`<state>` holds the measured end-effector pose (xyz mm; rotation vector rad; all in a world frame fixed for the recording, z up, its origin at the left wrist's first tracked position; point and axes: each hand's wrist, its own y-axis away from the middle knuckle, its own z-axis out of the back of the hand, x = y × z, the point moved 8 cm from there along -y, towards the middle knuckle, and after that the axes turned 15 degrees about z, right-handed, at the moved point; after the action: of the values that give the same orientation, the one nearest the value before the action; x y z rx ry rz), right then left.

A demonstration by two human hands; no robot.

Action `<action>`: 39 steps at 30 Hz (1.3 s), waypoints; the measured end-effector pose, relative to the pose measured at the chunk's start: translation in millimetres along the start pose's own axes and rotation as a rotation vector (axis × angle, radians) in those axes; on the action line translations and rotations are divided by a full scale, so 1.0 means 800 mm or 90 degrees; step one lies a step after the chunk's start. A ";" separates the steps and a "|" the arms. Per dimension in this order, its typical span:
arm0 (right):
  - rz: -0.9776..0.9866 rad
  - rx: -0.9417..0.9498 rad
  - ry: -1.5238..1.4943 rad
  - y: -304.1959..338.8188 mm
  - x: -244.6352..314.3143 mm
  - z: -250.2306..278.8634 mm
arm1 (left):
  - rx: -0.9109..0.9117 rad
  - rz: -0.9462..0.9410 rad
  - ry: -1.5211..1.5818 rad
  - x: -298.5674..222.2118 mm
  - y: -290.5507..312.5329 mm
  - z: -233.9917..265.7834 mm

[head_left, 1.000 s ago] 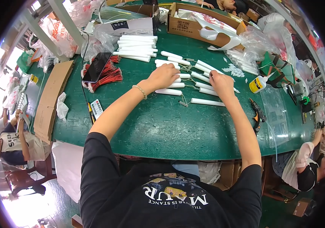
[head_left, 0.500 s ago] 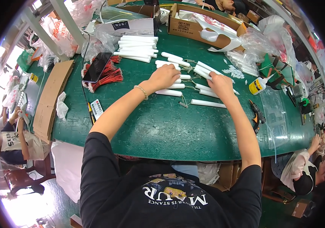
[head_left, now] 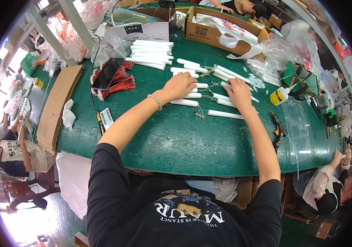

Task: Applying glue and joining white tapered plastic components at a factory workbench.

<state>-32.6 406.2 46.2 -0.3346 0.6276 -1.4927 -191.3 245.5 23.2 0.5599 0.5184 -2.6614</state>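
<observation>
My left hand (head_left: 181,85) rests palm down on several loose white tubes (head_left: 190,94) on the green table (head_left: 163,131); whether its fingers grip one is hidden. A bead bracelet (head_left: 156,101) circles that wrist. My right hand (head_left: 239,91) lies over more white tubes (head_left: 224,98) with thin wires among them; its fingers curl down onto one. One white tube (head_left: 225,114) lies alone just in front of the right hand. A neat stack of white tubes (head_left: 150,53) sits farther back.
A phone (head_left: 107,73) lies on a bundle of red wires (head_left: 120,83) at left. A glue bottle (head_left: 279,96), pliers (head_left: 278,129) and a clear bag (head_left: 295,131) are at right. Cardboard boxes (head_left: 221,35) stand at the back, flat cardboard (head_left: 56,107) at far left. Other people sit around the table.
Both hands have stayed over the loose tubes, with only slight shifts of the fingers.
</observation>
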 end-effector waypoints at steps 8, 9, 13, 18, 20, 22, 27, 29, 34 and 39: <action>-0.089 0.129 -0.334 0.028 0.025 0.004 | 0.159 0.024 0.104 -0.001 0.022 -0.001; -0.092 0.140 -0.350 0.032 0.030 0.006 | 0.162 0.024 0.106 -0.002 0.025 0.000; -0.096 0.160 -0.368 0.034 0.044 0.019 | 0.177 0.023 0.117 -0.013 0.039 0.012; -0.084 0.158 -0.377 0.040 0.053 0.021 | 0.210 0.009 0.096 -0.018 0.049 0.013; -0.085 0.184 -0.387 0.038 0.055 0.021 | 0.258 0.033 0.115 -0.012 0.045 0.009; -0.085 0.156 -0.371 0.032 0.045 0.019 | 0.215 0.040 0.117 -0.008 0.033 0.016; -0.082 0.005 -0.205 -0.002 -0.012 0.011 | -0.088 -0.012 0.045 0.001 -0.012 0.036; -0.077 0.005 -0.173 -0.017 -0.025 0.000 | -0.118 -0.022 0.017 -0.004 -0.024 0.029; -0.034 0.024 -0.122 -0.022 -0.028 -0.031 | -0.120 -0.028 -0.110 -0.015 -0.049 0.003; 0.007 0.033 -0.175 -0.018 -0.021 -0.028 | -0.072 -0.057 -0.081 -0.014 -0.047 0.000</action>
<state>-56.4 425.3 39.2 -0.4860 0.3710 -1.4188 -198.0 280.7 38.5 0.3401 0.6663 -2.7088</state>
